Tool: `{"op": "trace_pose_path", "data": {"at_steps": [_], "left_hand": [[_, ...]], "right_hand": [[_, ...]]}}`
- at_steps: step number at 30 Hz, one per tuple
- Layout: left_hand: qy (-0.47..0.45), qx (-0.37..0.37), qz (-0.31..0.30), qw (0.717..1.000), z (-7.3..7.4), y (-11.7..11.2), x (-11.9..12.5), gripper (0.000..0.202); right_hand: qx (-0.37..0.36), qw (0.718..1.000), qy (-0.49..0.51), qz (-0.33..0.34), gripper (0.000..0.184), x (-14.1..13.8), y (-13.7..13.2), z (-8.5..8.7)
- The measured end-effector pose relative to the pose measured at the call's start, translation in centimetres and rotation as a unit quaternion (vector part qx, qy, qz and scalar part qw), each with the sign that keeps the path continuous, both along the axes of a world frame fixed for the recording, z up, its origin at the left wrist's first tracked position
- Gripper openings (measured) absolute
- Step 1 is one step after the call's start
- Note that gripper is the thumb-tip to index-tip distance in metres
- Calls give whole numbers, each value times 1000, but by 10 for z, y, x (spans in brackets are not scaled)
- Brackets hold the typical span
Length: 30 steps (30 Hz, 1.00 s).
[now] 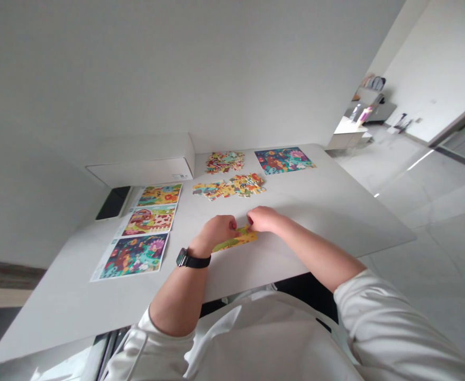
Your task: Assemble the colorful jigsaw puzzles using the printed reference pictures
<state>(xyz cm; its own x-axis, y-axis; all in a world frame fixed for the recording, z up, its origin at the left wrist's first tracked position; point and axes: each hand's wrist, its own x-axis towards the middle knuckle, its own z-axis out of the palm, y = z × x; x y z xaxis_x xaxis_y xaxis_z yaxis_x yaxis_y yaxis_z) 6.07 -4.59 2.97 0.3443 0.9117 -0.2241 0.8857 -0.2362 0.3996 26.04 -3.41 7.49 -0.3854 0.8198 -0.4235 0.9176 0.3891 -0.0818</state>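
My left hand (215, 231) and my right hand (264, 218) meet at the middle of the white table (319, 211). Both are curled, fingers pressed onto a short strip of joined yellow-green puzzle pieces (236, 239) lying flat between them. A black watch sits on my left wrist. Beyond the hands lies a loose row of colourful pieces (229, 188), and farther back a small heap of pieces (224, 161). A finished blue puzzle (283, 160) lies at the far right.
Three picture sheets (145, 233) lie in a column at the left. A white box (140, 164) stands against the wall at the back left, with a dark flat object (113, 202) beside it. The table's near edge runs just before my body.
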Motion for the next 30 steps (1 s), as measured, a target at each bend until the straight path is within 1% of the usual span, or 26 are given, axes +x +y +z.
{"op": "trace_pose_path", "data": {"at_steps": [3,5,6,9,10,12,14,17,20,22,24,26,30], "left_hand": [[-41,22,20,999,1,3,-6,24],[-70,51,57,995,4,5,-10,25],[-79,67,78,991,5,6,-12,25],[-89,104,125,983,9,8,-15,22],[-86,109,131,982,9,7,-14,21],[-74,109,130,983,9,7,-12,19],[-60,105,116,986,7,6,-10,18],[-60,104,71,990,3,5,-9,19],[-76,100,-3,992,0,3,-8,23],[-86,81,-55,992,-2,1,-6,30],[-88,52,-93,990,-2,0,-3,40],[-82,31,-113,990,-3,-2,0,44],[-73,17,-132,988,-3,-2,1,44]], "right_hand": [[-22,1000,-9,16,35,2,14,8],[-20,1000,21,10,30,10,28,8],[-5,999,49,0,24,16,35,6],[43,987,149,-50,13,32,53,-10],[69,978,181,-72,13,37,57,-18],[147,959,214,-115,17,43,60,-34],[201,944,223,-133,20,45,61,-48],[216,937,242,-131,20,45,61,-57],[204,936,254,-130,21,42,62,-59],[192,939,252,-135,22,42,63,-60],[190,938,251,-145,22,43,65,-61],[199,933,257,-152,23,44,66,-62],[217,924,273,-157,23,45,67,-66]]}}
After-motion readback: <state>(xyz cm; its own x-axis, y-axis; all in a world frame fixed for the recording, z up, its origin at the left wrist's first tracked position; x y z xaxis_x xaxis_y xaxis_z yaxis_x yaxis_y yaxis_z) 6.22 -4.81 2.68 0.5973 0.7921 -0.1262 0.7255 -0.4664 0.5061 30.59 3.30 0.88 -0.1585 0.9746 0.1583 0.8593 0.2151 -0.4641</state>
